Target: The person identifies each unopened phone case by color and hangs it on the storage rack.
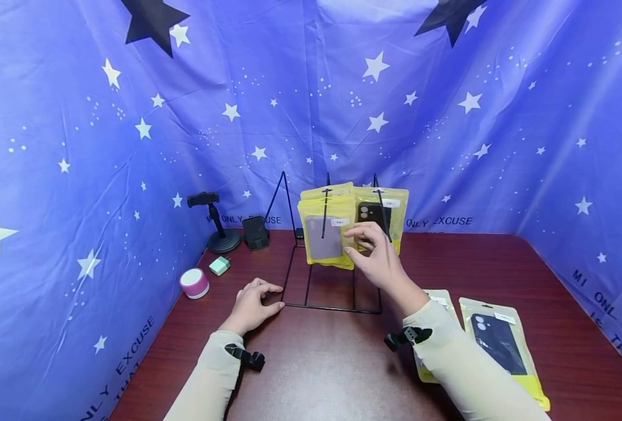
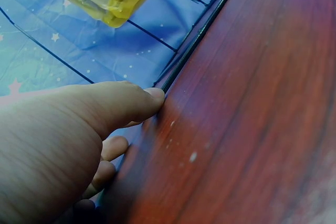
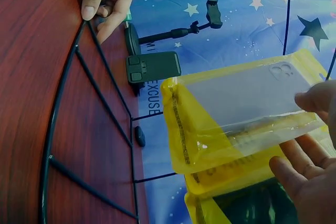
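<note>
A black wire display rack (image 1: 332, 309) stands on the table, with bagged phone cases on its hooks. My left hand (image 1: 253, 305) holds its front left corner, thumb (image 2: 142, 103) on the rod and index finger alongside. On the middle hook hangs a yellow-edged bag with a pale purple phone case (image 1: 322, 244), with more bags behind it. My right hand (image 1: 376, 251) is beside that bag's right edge, thumb and index finger parted in a loose C. In the right wrist view, fingers (image 3: 315, 98) overlap the bag. Behind this hand hangs a bag with a black phone case (image 1: 370, 211).
Two more bagged cases lie at the right, one with a dark phone case (image 1: 497, 344), the other partly under my right sleeve. At the left are a phone stand (image 1: 216, 225), a black holder (image 1: 255, 233), a mint charger plug (image 1: 219, 266) and a pink-and-white round item (image 1: 194, 283).
</note>
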Tool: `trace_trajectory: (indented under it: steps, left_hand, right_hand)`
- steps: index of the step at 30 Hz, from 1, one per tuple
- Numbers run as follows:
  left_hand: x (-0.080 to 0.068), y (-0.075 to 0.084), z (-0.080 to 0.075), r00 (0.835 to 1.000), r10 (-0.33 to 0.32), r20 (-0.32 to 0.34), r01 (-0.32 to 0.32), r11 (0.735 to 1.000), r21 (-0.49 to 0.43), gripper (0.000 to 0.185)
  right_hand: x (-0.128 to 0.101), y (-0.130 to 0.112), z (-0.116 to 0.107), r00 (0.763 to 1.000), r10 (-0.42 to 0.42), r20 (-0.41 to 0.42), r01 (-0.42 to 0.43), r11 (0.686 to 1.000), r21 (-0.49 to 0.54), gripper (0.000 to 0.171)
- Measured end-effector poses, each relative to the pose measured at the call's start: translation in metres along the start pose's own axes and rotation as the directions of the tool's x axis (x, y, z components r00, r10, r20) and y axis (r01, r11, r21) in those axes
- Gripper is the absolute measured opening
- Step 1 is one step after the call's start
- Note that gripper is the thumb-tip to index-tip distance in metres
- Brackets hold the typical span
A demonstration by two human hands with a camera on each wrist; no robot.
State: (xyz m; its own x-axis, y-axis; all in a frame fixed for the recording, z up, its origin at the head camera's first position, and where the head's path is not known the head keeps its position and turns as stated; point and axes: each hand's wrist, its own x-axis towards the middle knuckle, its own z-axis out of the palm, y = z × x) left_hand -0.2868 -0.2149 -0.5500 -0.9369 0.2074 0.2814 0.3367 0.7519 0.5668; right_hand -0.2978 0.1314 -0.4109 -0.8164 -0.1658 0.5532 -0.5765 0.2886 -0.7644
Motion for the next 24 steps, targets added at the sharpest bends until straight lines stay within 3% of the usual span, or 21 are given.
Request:
trace_trajectory:
  steps: [9, 16, 24]
  left_hand:
    - [0.000, 0.001, -0.001, 1.000, 0.009, -0.006, -0.009, 1.000, -0.003, 0.036]
    - [-0.001, 0.002, -0.001, 1.000, 0.016, -0.011, -0.016, 1.000, -0.011, 0.036]
    - [0.000, 0.002, -0.001, 1.000, 0.004, 0.002, -0.004, 1.000, 0.003, 0.036]
  right_hand:
    - [-0.024, -0.003, -0.022, 0.994, -0.009, 0.106, 0.016, 0.998, -0.068, 0.036]
    - [-0.048, -0.001, -0.042, 0.996, -0.057, 0.072, 0.070, 0.980, -0.188, 0.038]
    - [-0.075, -0.001, -0.072, 0.997, -0.069, 0.045, 0.077, 0.972, -0.220, 0.041]
